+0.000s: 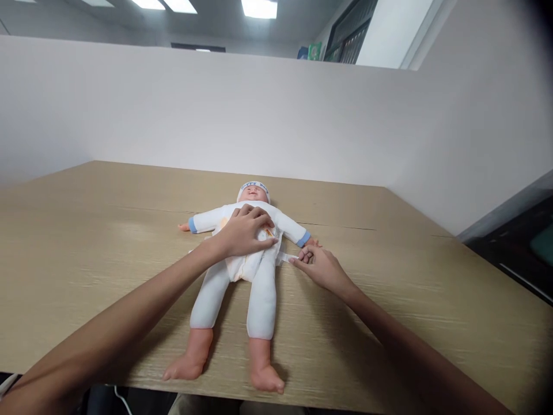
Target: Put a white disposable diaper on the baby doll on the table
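Observation:
A baby doll (262,300) in a white suit with blue cuffs lies on its back, feet toward me. Round its hips is a white diaper (242,268) with a small orange print. My left hand (247,233) rests over the doll's belly on the diaper's front, thumb apart from the fingers, hiding much of that front. Beside the doll's hip, my right hand (319,266) pinches the end of a diaper tab (287,257), which is stretched out sideways. The doll's hand on that side is just behind my right fingers.
The doll lies on a wooden table (108,242) whose near edge runs below its feet. Behind the table stands a pale partition wall (216,109). A dark screen-like object (518,230) is at the right edge. A white cable (122,399) hangs below the table's front.

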Action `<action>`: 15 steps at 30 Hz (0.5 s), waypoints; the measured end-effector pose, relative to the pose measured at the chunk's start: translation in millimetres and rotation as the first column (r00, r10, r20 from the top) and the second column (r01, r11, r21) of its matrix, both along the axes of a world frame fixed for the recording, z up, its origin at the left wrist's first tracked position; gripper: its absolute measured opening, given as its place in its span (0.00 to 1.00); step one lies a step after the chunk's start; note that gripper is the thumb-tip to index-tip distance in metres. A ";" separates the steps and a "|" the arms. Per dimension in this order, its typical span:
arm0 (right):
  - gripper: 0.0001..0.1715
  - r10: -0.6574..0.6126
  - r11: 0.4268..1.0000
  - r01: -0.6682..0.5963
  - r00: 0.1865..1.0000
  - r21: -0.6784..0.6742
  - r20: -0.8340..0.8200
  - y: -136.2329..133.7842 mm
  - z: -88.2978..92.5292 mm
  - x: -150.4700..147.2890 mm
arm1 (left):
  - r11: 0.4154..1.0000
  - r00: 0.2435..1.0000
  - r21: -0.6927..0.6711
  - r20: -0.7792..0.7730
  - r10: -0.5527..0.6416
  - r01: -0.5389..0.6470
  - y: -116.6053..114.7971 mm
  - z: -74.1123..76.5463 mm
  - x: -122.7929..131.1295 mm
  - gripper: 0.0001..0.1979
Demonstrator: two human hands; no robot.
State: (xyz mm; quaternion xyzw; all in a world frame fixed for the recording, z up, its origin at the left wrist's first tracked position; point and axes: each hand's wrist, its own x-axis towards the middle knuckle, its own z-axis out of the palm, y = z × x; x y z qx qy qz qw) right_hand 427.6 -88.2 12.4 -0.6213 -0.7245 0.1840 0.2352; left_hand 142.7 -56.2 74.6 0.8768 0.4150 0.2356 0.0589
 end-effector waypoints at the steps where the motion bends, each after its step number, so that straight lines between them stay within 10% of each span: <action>1: 0.22 0.017 1.000 -0.017 1.000 -0.011 -0.006 1.6 1.1 0.0 | 1.000 1.000 -0.016 -0.003 0.014 -0.014 -0.2 1.3 1.0 0.24; 8: 0.30 0.138 0.966 -0.208 0.918 -0.156 -0.371 23.6 30.2 1.3 | 0.997 0.997 -0.043 -0.031 0.068 -0.069 2.1 4.2 7.0 0.30; 15: 0.28 0.184 0.951 -0.262 0.908 -0.167 -0.376 44.8 70.1 -31.2 | 0.998 0.998 -0.016 0.013 0.065 -0.065 8.1 -3.7 7.7 0.31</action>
